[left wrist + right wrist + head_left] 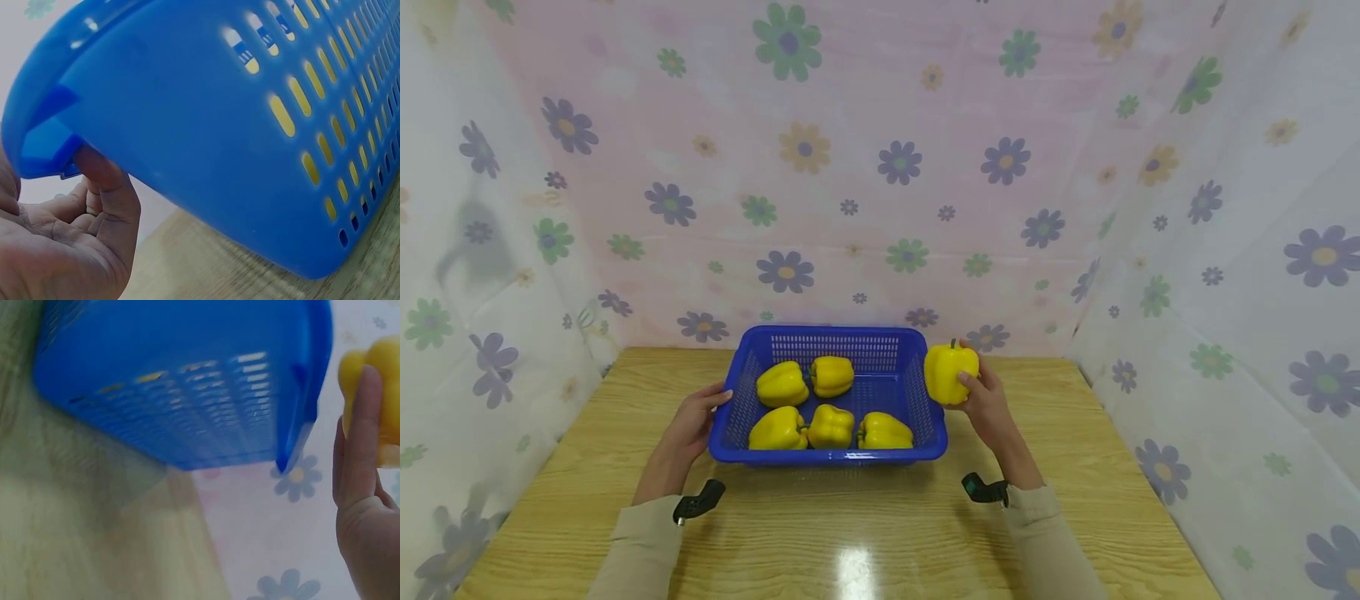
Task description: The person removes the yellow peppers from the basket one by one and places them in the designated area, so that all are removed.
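A blue plastic basket [842, 456] with slotted walls sits on the table, holding several yellow bell peppers [831, 426]. At its left end my left hand [691, 423] grips the rim; in the left wrist view the fingers [106, 169] curl up under the rim's edge. My right hand [988, 408] holds another yellow bell pepper [950, 375], stem up, just beyond the basket's right rim. In the right wrist view that pepper is partly cut off by the frame edge, with fingers lying along its side.
The wooden table [850, 533] runs beneath everything. Flowered cloth [865, 225] hangs behind and along both sides. The basket's far rim stands near the table's back edge. A dark wrist camera [698, 501] is on the left wrist, and another [985, 488] on the right.
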### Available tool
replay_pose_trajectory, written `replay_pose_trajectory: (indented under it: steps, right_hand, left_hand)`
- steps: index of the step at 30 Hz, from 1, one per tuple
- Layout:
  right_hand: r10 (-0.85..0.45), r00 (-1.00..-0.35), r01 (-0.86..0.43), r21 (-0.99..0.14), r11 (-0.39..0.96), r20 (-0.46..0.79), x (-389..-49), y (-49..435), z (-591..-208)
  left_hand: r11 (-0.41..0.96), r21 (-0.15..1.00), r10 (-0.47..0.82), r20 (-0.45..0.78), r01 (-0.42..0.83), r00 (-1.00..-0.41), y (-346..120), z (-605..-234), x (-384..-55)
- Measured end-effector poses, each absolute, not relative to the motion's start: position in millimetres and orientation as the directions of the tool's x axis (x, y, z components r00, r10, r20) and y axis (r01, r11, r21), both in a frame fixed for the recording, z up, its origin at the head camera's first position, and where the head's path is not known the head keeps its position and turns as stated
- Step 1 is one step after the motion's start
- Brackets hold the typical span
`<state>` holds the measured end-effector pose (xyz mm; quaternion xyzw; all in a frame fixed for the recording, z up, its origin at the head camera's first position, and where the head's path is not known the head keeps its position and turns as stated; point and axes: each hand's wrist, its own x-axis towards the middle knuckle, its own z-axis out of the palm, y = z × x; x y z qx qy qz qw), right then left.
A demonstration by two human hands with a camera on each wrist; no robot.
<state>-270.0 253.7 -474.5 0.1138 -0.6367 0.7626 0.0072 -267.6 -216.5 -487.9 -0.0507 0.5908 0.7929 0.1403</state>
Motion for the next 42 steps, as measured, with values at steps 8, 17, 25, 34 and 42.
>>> replay_pose_trajectory:
  steps: [8,17,25,34,42]
  right_hand:
    - [-0.022,-0.989,-0.136,-0.962,-0.238,0.146,-264,260,-491]
    - [0.076,-0.997,-0.047,-0.971,-0.236,0.03,-264,269,-507]
    - [0.12,-0.991,0.04,-0.99,-0.138,-0.057,-276,274,-524]
    - [0.149,-0.982,0.118,-0.993,-0.012,-0.119,-288,277,-524]
    - [0.042,-0.997,0.062,-0.994,0.087,-0.059,-301,281,-525]
  left_hand:
    - [-0.277,0.919,0.162,-0.242,-0.28,-0.957,-217,-490,-267]
    - [-0.272,0.919,0.163,-0.249,-0.286,-0.955,-218,-490,-267]
    - [-0.286,0.914,0.162,-0.248,-0.286,-0.955,-217,-491,-268]
    - [-0.287,0.913,0.16,-0.251,-0.288,-0.955,-216,-492,-267]
    - [-0.32,0.903,0.161,-0.246,-0.287,-0.956,-216,-492,-267]
